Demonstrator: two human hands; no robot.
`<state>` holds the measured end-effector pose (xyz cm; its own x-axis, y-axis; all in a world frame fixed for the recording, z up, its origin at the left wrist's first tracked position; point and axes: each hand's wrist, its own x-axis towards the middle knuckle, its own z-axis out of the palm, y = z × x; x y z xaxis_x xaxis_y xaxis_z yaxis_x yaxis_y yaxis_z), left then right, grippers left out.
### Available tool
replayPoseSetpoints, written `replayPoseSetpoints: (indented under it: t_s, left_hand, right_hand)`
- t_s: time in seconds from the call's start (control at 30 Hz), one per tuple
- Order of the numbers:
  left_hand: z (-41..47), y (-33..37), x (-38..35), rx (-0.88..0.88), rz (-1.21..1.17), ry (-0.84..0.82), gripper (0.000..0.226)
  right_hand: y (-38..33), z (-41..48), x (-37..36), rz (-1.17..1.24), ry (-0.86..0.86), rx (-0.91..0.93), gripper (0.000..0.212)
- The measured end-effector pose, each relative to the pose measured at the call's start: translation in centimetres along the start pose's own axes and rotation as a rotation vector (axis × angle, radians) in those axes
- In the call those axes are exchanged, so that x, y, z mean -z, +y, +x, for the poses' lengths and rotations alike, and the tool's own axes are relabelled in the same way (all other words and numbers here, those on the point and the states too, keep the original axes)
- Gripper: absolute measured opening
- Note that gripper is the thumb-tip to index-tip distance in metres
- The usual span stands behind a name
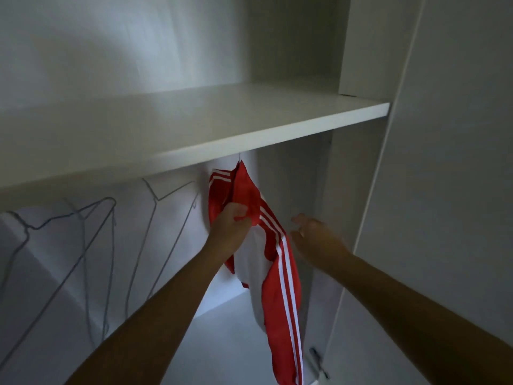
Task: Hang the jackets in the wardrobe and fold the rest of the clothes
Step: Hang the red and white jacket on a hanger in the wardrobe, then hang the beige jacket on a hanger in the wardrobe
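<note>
The red jacket (273, 301) hung just below the shelf (194, 129), seemingly on a hanger's hook. Its long axis ran near-vertical, collar up and sleeve trailing down. The left hand (230, 222) had its fingers clamped on the upper cloth, probably to settle it. The right hand (313, 232) hovered beside with its fingers apart. Empty wire hangers (83, 212) hung under the shelf's left.

The left forearm (166, 307) and right forearm (402, 298) are bare.

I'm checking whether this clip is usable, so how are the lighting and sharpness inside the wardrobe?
Head view: dim and bluish, with deep shadow under the shelf; the wire hangers are faint and smeared; the right hand is softened by motion blur; the red jacket reads clearest.
</note>
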<state>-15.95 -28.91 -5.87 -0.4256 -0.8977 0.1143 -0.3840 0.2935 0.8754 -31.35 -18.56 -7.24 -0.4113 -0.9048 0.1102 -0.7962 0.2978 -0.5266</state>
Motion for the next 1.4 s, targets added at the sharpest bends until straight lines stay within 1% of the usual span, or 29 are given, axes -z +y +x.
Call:
replayPoseSetpoints:
  t_s: [0.07, 0.17, 0.23, 0.27, 0.33, 0.43, 0.57, 0.67, 0.8, 0.97, 1.1, 1.27, 1.4]
  left_hand:
    - [-2.3, 0.6, 0.1, -0.016, 0.003, -0.031, 0.018]
    - [-6.6, 2.2, 0.1, -0.106, -0.077, -0.106, 0.011]
    - [-9.9, 3.2, -0.3, -0.166, -0.134, -0.198, 0.008]
    - [-11.6, 3.6, -0.7, -0.192, -0.160, -0.251, 0.011]
    - [-14.8, 4.2, -1.9, -0.232, -0.211, -0.346, 0.018]
    - [-19.8, 5.0, -4.9, -0.258, -0.246, -0.475, 0.017]
    - [-27.1, 7.2, -10.9, -0.306, -0.300, -0.681, 0.021]
    - [-33.4, 10.0, -16.0, -0.345, -0.322, -0.852, 0.021]
    - [-43.3, 14.0, -22.1, -0.389, -0.382, -1.058, 0.018]
    - [-57.5, 18.0, -29.0, -0.428, -0.434, -1.274, 0.017]
    - [-68.2, 20.9, -33.4, -0.441, -0.435, -1.446, 0.019]
    - [-77.6, 24.3, -38.7, -0.511, -0.425, -1.620, 0.021]
    - [-83.7, 26.5, -44.6, -0.552, -0.386, -1.730, 0.024]
  right_hand:
    - [-0.1, -3.2, 0.7, 0.035, 0.028, -0.041, 0.035]
    - [-0.3, -8.3, 1.8, 0.121, 0.047, -0.121, 0.032]
    - [-0.2, -12.2, 2.7, 0.246, 0.066, -0.184, 0.029]
    - [-0.1, -14.3, 3.1, 0.314, 0.091, -0.217, 0.027]
    - [0.6, -18.6, 4.0, 0.420, 0.178, -0.275, 0.024]
    - [2.1, -25.8, 5.2, 0.535, 0.322, -0.363, 0.020]
    - [4.7, -36.0, 6.8, 0.653, 0.485, -0.532, 0.020]
    - [6.8, -44.1, 8.4, 0.741, 0.666, -0.667, 0.022]
    - [9.5, -56.0, 10.9, 0.744, 0.895, -0.799, 0.024]
    - [13.0, -71.9, 14.4, 0.645, 1.102, -0.944, 0.022]
    - [14.6, -83.0, 17.1, 0.601, 1.320, -1.057, 0.025]
    - [16.6, -93.0, 19.6, 0.576, 1.483, -1.158, 0.024]
    - [19.8, -99.0, 20.4, 0.587, 1.568, -1.231, 0.024]
